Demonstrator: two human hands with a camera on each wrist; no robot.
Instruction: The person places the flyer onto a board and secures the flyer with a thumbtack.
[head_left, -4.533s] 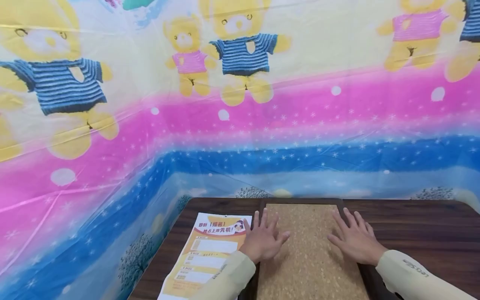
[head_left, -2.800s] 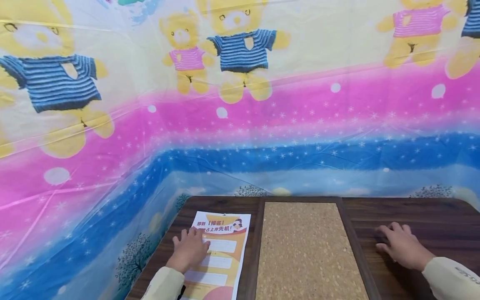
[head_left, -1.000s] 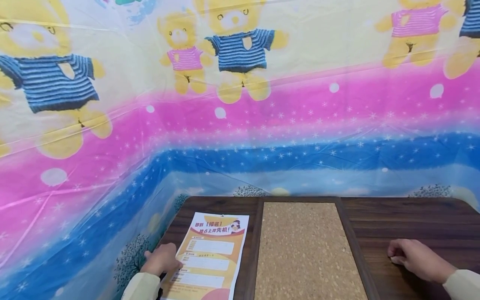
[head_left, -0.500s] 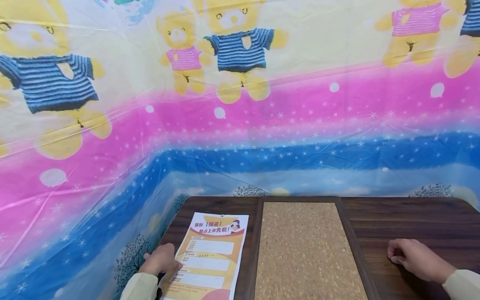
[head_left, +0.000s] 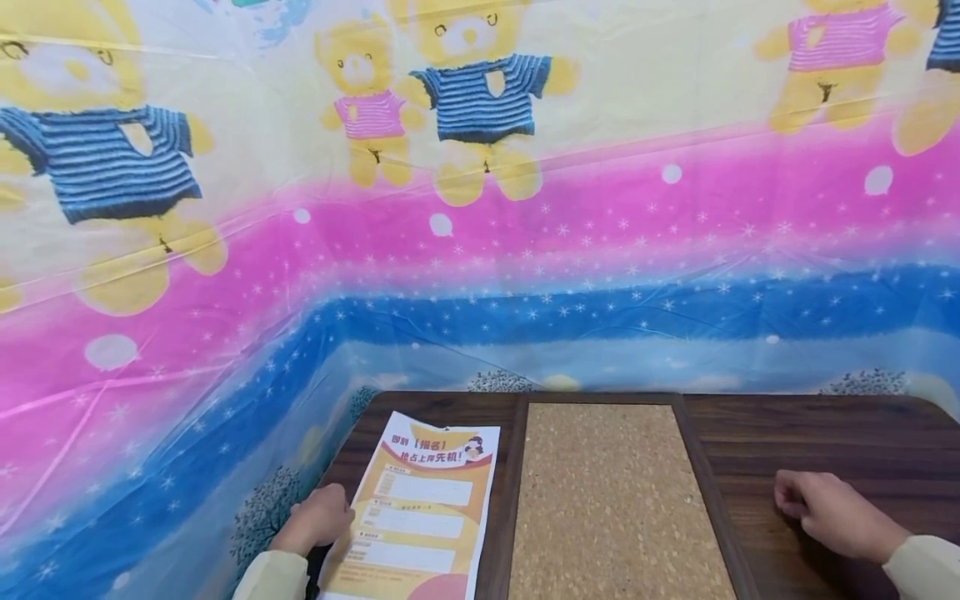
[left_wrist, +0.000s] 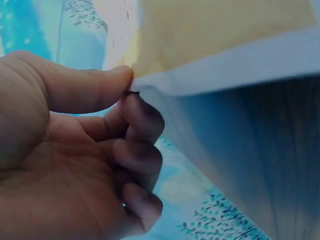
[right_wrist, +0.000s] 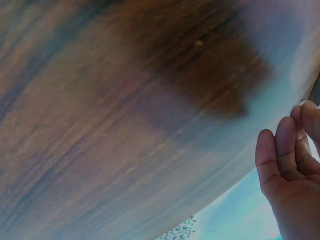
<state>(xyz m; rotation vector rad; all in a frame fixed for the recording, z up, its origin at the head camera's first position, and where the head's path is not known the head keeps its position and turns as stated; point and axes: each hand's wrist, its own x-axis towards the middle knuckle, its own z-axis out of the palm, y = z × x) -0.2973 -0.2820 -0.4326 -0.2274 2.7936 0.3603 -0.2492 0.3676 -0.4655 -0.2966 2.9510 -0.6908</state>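
Observation:
My left hand (head_left: 315, 518) is at the left edge of a printed paper poster (head_left: 427, 523). In the left wrist view, the thumb and index finger (left_wrist: 120, 82) pinch the poster's white edge, and its other fingers curl below. That side of the poster is lifted off the tabletop. My right hand (head_left: 840, 512) is over the right part of the table, fingers loosely curled. The right wrist view shows several of its fingers (right_wrist: 286, 145) bent near the thumb, cut off by the frame; I see nothing held. A framed corkboard (head_left: 607, 500) lies between the hands.
The dark wood-grain table (head_left: 750, 442) has rounded far corners. Its left edge runs close beside the left hand. A cloth (head_left: 600, 321) printed with bears and snowflakes hangs behind and to the left.
Both hands were spread over the corkboard, then moved apart, left to the poster and right over the table. The left hand now raises the poster's left side; the right hand has curled its fingers.

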